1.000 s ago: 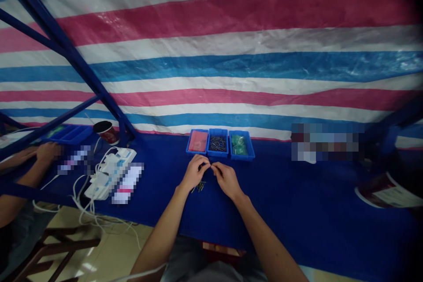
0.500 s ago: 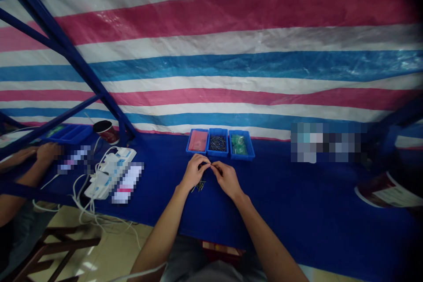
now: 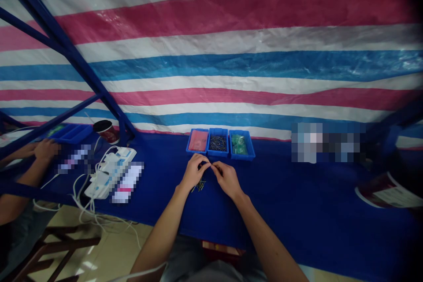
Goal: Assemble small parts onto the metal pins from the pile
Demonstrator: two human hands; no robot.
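Note:
My left hand (image 3: 195,172) and my right hand (image 3: 226,178) meet at the fingertips over the blue table, both closed in a pinch. Whatever they pinch is too small to make out. Beneath my left hand lies a small pile of thin, dark, screw-like pieces (image 3: 198,185). Just beyond my fingers stand three blue trays in a row. In the left one is a stack of pink sheets (image 3: 198,140); many thin dark metal pieces (image 3: 218,143) fill the middle one. Green pieces in clear plastic (image 3: 238,144) lie in the right tray.
Left of me are a white power strip (image 3: 110,172) with tangled cables, a blurred-out phone-like object (image 3: 127,183) and a dark-lidded cup (image 3: 105,131). Another person's hands (image 3: 46,150) are at the far left. A dark red tub (image 3: 390,189) stands on the right.
My hands stay in nearly the same place, fingertips together. The other person's hand at the far left has shifted slightly.

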